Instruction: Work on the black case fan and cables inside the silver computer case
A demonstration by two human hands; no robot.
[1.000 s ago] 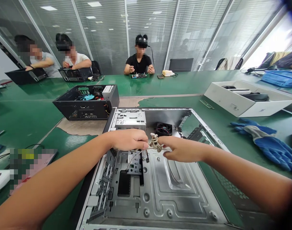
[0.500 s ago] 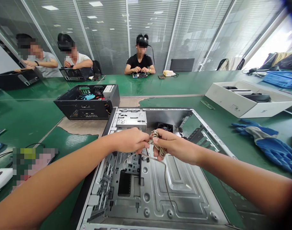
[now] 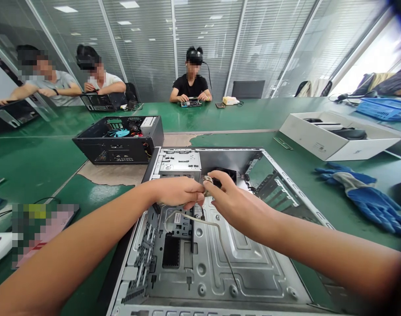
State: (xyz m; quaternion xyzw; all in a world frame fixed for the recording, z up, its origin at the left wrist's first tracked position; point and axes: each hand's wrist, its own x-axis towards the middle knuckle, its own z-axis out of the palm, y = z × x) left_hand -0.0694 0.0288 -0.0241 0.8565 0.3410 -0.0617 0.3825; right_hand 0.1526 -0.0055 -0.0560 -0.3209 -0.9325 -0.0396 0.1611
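An open metal computer case point(image 3: 253, 272) lies on its side in front of me. Above its floor, a beige cable bundle point(image 3: 207, 181) is mostly covered by my fingers. My left hand point(image 3: 178, 192) is closed on the bundle from the left. From the right, my right hand point(image 3: 231, 195) pinches the bundle's upper end with thumb and fingertips. A loose beige cable point(image 3: 220, 232) runs below the hands, curving down to the case floor. Behind my right hand a black fan point(image 3: 229, 175) is partly visible at the case's far wall.
A black computer case point(image 3: 117, 147) with a blue fan stands beyond, to the left. At right are blue gloves point(image 3: 368, 202), a white box point(image 3: 332, 147) and a memory stick point(image 3: 282, 143). Several people sit across the green table point(image 3: 253, 118), working on computer parts.
My right hand has shifted its hold from the bundle's side to its upper end, its fingers less wrapped. Much of the bundle is now hidden behind my left hand, which stays closed.
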